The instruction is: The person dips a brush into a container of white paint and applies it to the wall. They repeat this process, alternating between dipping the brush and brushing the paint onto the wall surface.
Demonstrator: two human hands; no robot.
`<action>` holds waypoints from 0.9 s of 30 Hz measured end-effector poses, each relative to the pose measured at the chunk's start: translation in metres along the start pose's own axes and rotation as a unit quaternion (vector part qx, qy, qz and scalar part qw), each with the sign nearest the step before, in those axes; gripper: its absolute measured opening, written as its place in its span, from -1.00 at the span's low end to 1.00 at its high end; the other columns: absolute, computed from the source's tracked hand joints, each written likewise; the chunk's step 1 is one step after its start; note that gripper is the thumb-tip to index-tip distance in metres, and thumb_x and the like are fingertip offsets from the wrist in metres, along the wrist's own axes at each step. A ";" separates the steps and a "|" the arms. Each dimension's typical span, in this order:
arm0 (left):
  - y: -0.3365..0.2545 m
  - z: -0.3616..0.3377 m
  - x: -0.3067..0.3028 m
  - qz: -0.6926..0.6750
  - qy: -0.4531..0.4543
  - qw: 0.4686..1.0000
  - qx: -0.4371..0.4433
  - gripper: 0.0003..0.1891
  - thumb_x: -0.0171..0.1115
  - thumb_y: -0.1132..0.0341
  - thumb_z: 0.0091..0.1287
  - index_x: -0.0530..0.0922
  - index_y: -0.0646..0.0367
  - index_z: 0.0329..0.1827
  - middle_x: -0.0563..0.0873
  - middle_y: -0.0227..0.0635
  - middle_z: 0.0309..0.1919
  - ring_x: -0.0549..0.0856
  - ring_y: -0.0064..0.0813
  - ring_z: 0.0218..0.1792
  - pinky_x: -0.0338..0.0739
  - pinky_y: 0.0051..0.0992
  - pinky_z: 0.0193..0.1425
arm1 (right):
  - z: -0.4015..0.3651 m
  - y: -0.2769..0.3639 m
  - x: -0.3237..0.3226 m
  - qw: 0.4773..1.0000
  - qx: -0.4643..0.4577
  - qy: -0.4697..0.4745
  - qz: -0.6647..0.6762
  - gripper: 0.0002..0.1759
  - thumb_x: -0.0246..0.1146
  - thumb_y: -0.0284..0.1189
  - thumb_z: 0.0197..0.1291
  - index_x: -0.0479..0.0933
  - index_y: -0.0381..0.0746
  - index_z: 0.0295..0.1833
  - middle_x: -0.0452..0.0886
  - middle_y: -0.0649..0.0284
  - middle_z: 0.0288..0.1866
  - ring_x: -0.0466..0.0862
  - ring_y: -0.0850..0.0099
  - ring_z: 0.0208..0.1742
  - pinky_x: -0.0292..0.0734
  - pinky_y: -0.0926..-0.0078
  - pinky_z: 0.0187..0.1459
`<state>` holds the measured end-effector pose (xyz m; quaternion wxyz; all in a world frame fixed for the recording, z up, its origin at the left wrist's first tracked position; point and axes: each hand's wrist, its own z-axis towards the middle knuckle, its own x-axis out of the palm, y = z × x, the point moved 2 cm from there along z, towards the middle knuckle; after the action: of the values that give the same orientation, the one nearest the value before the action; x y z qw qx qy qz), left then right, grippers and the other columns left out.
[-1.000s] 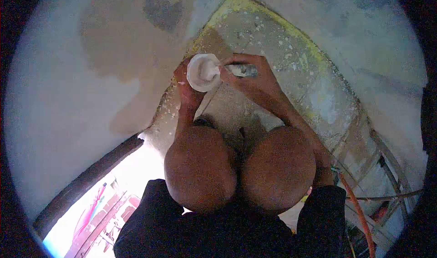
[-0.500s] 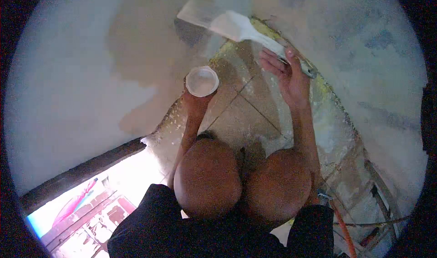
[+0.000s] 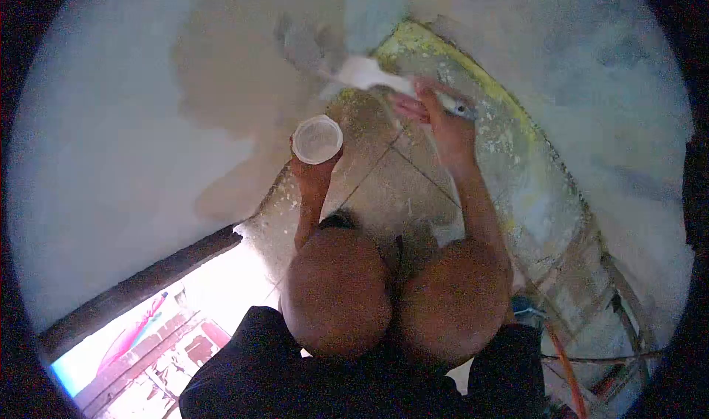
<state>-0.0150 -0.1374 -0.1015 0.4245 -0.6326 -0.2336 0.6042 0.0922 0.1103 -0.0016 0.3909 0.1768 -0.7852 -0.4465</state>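
Note:
My left hand (image 3: 314,172) is wrapped around a white plastic cup (image 3: 317,140), whose open mouth faces up at me. Pale stuff shows inside the cup. Up and to the right, my right hand (image 3: 439,120) grips a paintbrush (image 3: 395,83) by its white handle. The brush head points left toward the wall (image 3: 244,64) and is smeared by motion. It overlaps a dark grey patch (image 3: 306,42) on the wall. Both forearms reach forward past my bent knees (image 3: 340,293).
Two walls meet at a corner ahead, with a yellow, paint-spotted strip (image 3: 502,97) along their foot. Tiled floor (image 3: 402,171) lies between my hands. At lower left is a bright doorway with a dark sill (image 3: 140,282). An orange hose-like strip (image 3: 565,375) and some sticks (image 3: 624,323) lie at lower right.
My right hand and the paintbrush have moved left and a little down, with the brush head now lower. The cup in my left hand has shifted slightly left and down.

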 end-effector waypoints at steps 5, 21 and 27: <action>-0.003 0.002 0.009 -0.005 0.023 0.999 0.022 -0.12 0.75 0.12 -0.13 0.47 0.23 0.27 0.67 -0.13 0.15 0.65 -0.19 0.18 0.52 -0.24 0.33 | -0.015 0.065 0.029 0.992 -0.086 0.082 0.048 -0.48 0.11 -0.24 0.52 0.40 -0.47 0.33 0.65 -0.16 0.15 0.74 -0.01 0.09 0.70 0.06 0.20; -0.007 -0.009 0.015 -0.012 0.025 0.999 0.040 -0.15 0.74 0.15 -0.14 0.49 0.22 0.24 0.68 -0.15 0.12 0.67 -0.20 0.16 0.54 -0.24 0.31 | 0.001 -0.076 -0.031 0.993 0.014 0.035 0.112 -0.55 0.22 -0.33 0.48 0.49 -0.48 0.25 0.62 -0.12 0.20 0.72 0.01 0.14 0.73 0.14 0.17; -0.005 -0.011 0.019 -0.016 0.031 0.998 0.046 -0.16 0.74 0.16 -0.14 0.50 0.22 0.24 0.69 -0.15 0.11 0.67 -0.20 0.15 0.54 -0.24 0.30 | -0.003 -0.034 -0.033 0.995 -0.030 0.047 0.086 -0.52 0.18 -0.31 0.50 0.42 -0.46 0.33 0.61 -0.11 0.22 0.71 0.01 0.15 0.70 0.10 0.21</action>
<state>-0.0002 -0.1222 -0.1090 0.4695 -0.6271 -0.2025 0.5876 0.1128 0.1111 -0.0440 0.4698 0.1177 -0.7643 -0.4258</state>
